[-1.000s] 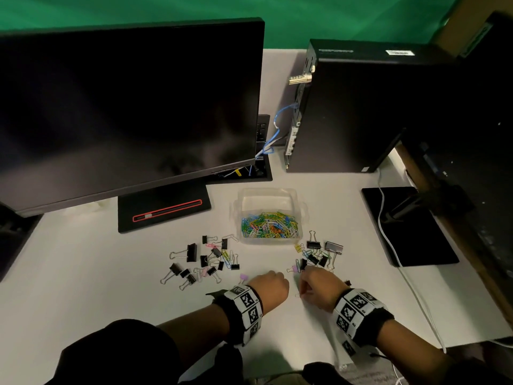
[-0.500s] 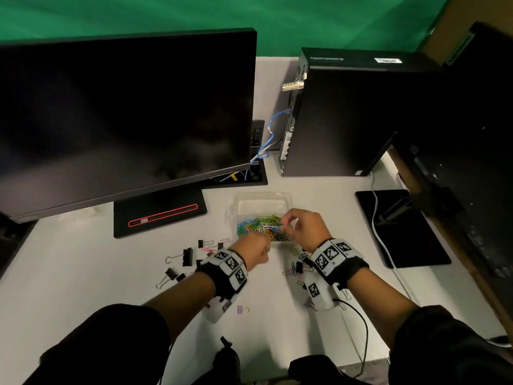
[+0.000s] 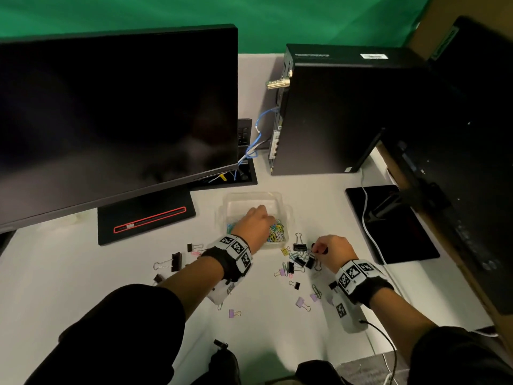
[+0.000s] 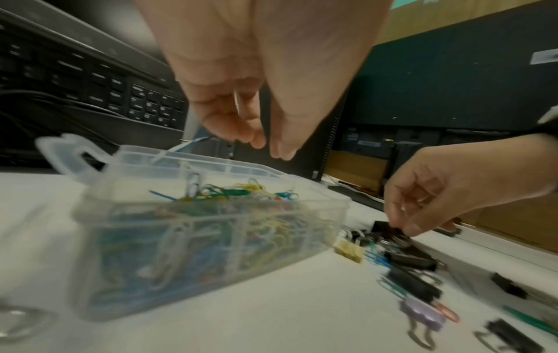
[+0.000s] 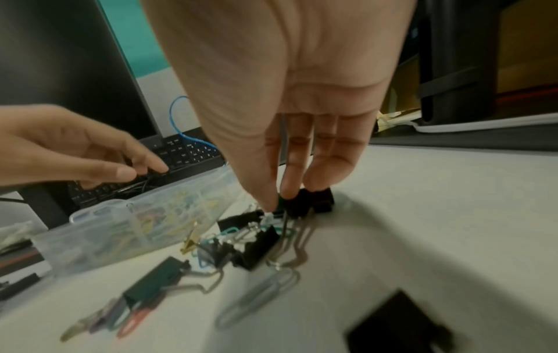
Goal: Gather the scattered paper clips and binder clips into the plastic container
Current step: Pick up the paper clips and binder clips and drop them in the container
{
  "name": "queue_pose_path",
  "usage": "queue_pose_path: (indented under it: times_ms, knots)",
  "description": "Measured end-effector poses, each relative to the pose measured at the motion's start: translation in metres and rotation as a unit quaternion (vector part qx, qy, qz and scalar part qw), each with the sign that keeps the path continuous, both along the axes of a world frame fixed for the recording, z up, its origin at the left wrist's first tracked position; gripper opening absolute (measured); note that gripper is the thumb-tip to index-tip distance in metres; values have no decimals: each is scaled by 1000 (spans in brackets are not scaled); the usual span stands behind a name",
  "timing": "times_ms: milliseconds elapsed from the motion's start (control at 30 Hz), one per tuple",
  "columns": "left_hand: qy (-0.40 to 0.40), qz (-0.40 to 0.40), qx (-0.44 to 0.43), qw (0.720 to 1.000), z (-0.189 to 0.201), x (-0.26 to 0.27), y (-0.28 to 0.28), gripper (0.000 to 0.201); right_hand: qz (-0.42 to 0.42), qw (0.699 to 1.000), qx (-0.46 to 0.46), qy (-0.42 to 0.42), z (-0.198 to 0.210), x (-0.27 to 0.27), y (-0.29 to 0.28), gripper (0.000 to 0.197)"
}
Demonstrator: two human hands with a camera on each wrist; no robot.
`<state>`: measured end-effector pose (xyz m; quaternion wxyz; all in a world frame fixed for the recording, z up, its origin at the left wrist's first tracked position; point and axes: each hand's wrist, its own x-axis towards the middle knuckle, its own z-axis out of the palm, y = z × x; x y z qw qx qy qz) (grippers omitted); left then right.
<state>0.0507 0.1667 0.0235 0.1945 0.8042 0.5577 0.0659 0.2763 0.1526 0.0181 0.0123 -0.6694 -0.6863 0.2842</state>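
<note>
White desk (image 3: 83, 273) under a green backdrop, clips being gathered into a plastic container (image 3: 286, 215).

Clear and open-topped, the plastic container sits mid-desk, part full of coloured paper clips (image 4: 229, 191). Above it hangs the left hand (image 3: 254, 222), fingers loosely spread, nothing seen in them. Just right of the container, the right hand (image 3: 331, 250) pinches a black binder clip (image 5: 314, 199) atop a small pile. More binder clips (image 3: 173, 261) lie scattered nearer and to the left. Farther back stand a dark monitor (image 3: 111, 112) at left and a computer tower (image 3: 338, 112) at right.
</note>
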Motion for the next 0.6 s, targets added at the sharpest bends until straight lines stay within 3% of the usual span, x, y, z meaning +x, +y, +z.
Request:
queue_pose_path:
  times_ms: [100,233,400,600]
  knots:
    - [-21,-84,-25,996,0,20,-12,32,7,1000,2,-1,-5,0,-1,10]
    - [16,-132,-73,988,-2,40,-29,33,14,1000,-12,-3,-5,-3,-1,10]
    - [54,-135,-106,984,-16,51,-42,36,34,999,-29,-19,-7,-4,-2,7]
    - [22,-146,-129,981,-28,47,-55,42,50,996,-52,-49,-6,-1,-5,6]
